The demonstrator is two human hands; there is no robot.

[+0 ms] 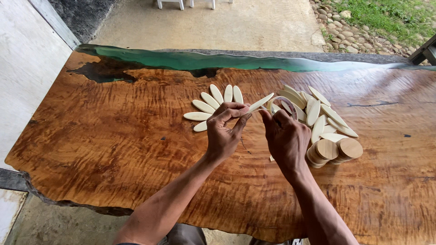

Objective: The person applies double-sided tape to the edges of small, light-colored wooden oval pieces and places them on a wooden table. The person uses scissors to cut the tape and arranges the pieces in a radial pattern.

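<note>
Pale wooden petals are being joined with tape on the bench (113, 149).
Left hand (225, 131) is pinching one petal (260, 103) by its end; right hand (286, 136) is gripping the tape roll (285, 103) beside it; fanned petals (213, 103) are lying behind.

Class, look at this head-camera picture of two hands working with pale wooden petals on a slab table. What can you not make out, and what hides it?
- Right hand: its back hides its palm and most of the clear tape roll.
- Loose petal pile: the near-left part sits behind that hand.
- Round wooden discs: stacked, so the count is unclear.
- Left hand: fingers cover one end of the held petal.
- White furniture legs: cut off by the top edge.
</note>
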